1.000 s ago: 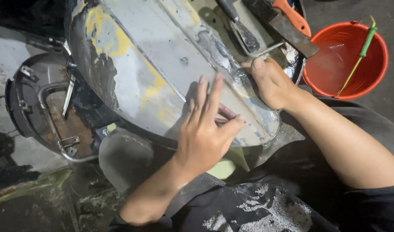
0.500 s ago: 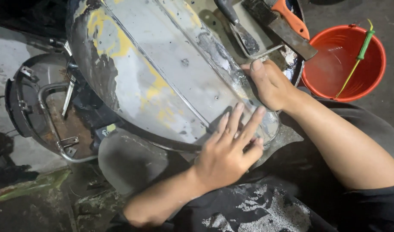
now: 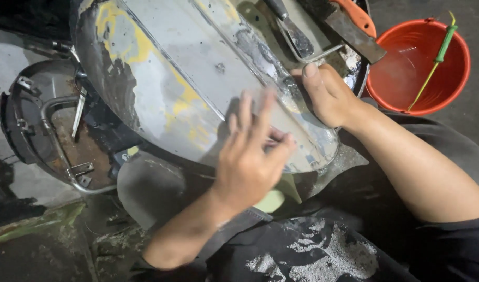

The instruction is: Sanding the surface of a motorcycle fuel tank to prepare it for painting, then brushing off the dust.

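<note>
A curved metal body panel (image 3: 187, 78), sanded grey with yellow paint patches, lies across my lap. My left hand (image 3: 252, 151) lies flat on its near end with fingers spread, blurred by motion; whether something thin lies under the palm cannot be told. My right hand (image 3: 328, 96) grips the panel's right edge, thumb on top.
An orange bucket (image 3: 458, 78) with water and a green-handled stick stands at the right. A scraper (image 3: 294, 31) and an orange-handled tool (image 3: 354, 23) lie beyond the panel. A scooter frame part (image 3: 46, 136) sits on the floor at the left.
My left hand slid down to the panel's near-right end, then moved back up and left across the surface. My right hand stayed on the panel's edge.
</note>
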